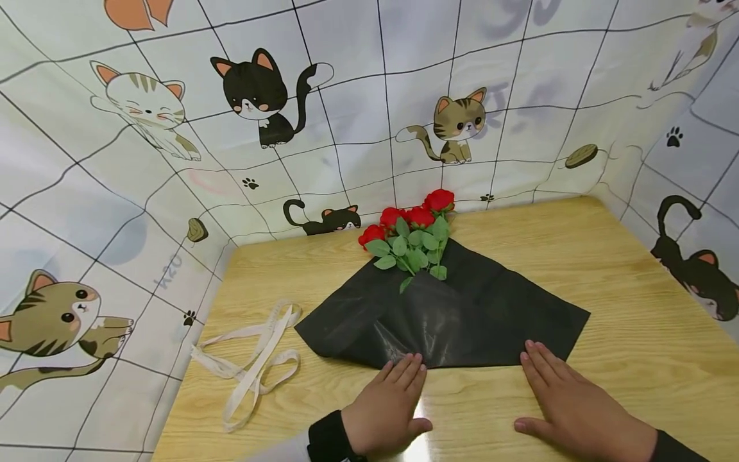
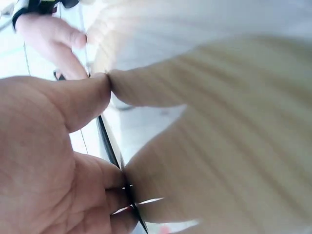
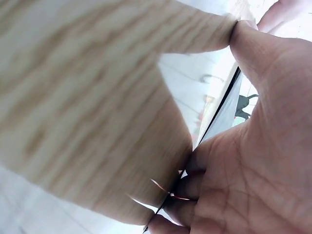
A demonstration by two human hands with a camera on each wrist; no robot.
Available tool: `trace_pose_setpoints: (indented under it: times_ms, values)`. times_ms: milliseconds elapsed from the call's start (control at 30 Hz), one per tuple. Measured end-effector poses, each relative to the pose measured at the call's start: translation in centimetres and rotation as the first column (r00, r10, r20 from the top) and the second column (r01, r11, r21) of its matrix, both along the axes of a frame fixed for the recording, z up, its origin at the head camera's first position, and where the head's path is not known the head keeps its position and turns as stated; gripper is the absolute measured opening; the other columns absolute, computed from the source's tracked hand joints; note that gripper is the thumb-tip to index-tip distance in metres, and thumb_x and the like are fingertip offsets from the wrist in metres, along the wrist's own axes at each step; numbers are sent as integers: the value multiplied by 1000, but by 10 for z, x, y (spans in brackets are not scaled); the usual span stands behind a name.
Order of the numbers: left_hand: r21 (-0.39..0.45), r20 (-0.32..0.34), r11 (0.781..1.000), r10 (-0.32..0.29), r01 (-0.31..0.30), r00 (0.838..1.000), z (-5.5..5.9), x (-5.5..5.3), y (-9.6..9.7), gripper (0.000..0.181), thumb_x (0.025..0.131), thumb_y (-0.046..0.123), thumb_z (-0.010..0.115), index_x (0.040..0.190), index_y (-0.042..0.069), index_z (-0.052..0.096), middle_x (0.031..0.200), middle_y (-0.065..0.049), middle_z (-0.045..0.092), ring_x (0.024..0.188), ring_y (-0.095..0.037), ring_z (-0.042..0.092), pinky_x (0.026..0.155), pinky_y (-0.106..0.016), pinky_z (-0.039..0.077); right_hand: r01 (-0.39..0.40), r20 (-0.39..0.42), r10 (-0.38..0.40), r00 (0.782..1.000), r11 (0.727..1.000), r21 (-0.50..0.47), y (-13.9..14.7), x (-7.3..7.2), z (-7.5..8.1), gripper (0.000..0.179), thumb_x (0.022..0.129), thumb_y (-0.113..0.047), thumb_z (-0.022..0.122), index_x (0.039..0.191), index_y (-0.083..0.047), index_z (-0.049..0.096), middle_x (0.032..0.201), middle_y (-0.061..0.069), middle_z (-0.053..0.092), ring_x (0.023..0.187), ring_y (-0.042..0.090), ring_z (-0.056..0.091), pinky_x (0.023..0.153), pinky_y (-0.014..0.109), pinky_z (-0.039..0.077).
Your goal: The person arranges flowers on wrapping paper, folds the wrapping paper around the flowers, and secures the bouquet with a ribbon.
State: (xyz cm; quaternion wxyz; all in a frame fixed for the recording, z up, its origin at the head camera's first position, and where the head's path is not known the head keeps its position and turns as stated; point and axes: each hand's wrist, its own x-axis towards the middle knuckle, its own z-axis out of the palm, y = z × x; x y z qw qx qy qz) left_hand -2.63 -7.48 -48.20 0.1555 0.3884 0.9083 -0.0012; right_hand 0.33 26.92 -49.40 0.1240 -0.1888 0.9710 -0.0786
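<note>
Black wrapping paper (image 1: 479,308) lies on the wooden table, its near edge folded into a straight line. Several red roses (image 1: 421,217) with green leaves (image 1: 412,247) stick out from the paper's far side; their lower stems are hidden under the fold. My left hand (image 1: 388,405) lies with straight fingers touching the near edge at its middle. With its fingers also straight, my right hand (image 1: 580,404) touches that edge close to the right corner. Both wrist views show the palms (image 2: 39,161) low over the wood, fingertips against the thin dark edge.
A tangled white ribbon (image 1: 260,359) is on the left part of the wooden table (image 1: 652,308). Behind and at both sides hangs a white cloth (image 1: 358,102) printed with cats and grid lines. The left wrist wears a black band (image 1: 329,437).
</note>
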Motion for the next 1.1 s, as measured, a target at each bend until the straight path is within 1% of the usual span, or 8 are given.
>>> trace_pose_setpoints:
  times_ms: [100, 167, 300, 400, 667, 833, 900, 1100]
  values:
    - [11, 3, 998, 64, -64, 998, -1, 1, -19, 83, 104, 63, 41, 163, 6, 28, 172, -11, 20, 160, -25, 17, 124, -48, 31, -9, -27, 9, 1000, 1000, -1, 1, 0, -1, 118, 82, -88, 48, 152, 6, 44, 165, 27, 32, 152, 46, 31, 122, 59, 25]
    - [9, -1, 994, 110, -110, 994, -1, 1, -30, 85, 103, 64, 44, 162, 4, 30, 171, -13, 21, 160, -27, 19, 123, -48, 32, -3, -28, 3, 1000, 1000, -4, 2, 1, -1, 117, 83, -88, 48, 153, 6, 44, 165, 25, 31, 152, 46, 31, 127, 44, 7]
    - [13, -3, 973, 229, -229, 973, 0, 3, -49, 92, 99, 66, 51, 159, -2, 35, 169, -19, 25, 158, -33, 24, 121, -51, 35, -16, -43, 17, 999, 1000, 15, 1, 1, -1, 116, 83, -87, 49, 152, 6, 44, 164, 26, 33, 151, 46, 33, 125, 53, 18]
    - [24, -25, 944, 331, -330, 943, 2, 7, -62, 98, 96, 70, 54, 155, -7, 39, 166, -26, 29, 155, -39, 29, 118, -54, 38, -22, -54, 24, 998, 999, 28, 1, 2, -1, 116, 83, -87, 48, 152, 6, 45, 163, 27, 34, 150, 47, 35, 117, 62, 33]
    - [45, -174, 847, 529, -530, 831, 1, 21, -81, 106, 89, 78, 55, 143, -14, 52, 153, -33, 46, 145, -44, 44, 111, -53, 46, 18, -17, -18, 1000, 1000, 3, 0, 1, -3, 119, 81, -89, 47, 154, 4, 42, 167, 24, 28, 153, 44, 29, 122, 48, 9]
    - [50, -202, 846, 530, -532, 824, 2, 24, -83, 106, 89, 79, 53, 142, -13, 54, 151, -32, 49, 143, -44, 47, 109, -51, 48, 9, -18, -9, 1000, 1000, 15, 0, 0, -1, 119, 81, -89, 47, 154, 4, 43, 166, 24, 30, 153, 45, 30, 125, 46, 7]
    - [51, -195, 845, 531, -533, 824, 2, 24, -83, 106, 89, 78, 54, 142, -14, 53, 151, -32, 49, 144, -44, 46, 109, -52, 47, -21, -35, 23, 999, 999, 49, -2, -2, 4, 116, 82, -87, 49, 151, 7, 46, 163, 28, 35, 150, 47, 34, 122, 58, 25]
    - [44, -198, 844, 531, -534, 824, 1, 21, -84, 106, 88, 78, 56, 142, -14, 53, 151, -33, 48, 143, -43, 47, 108, -50, 49, -113, -87, 118, 989, 992, 60, -45, -28, 30, 92, 89, -67, 65, 143, 7, 57, 155, 31, 45, 146, 48, 41, 112, 61, 41]
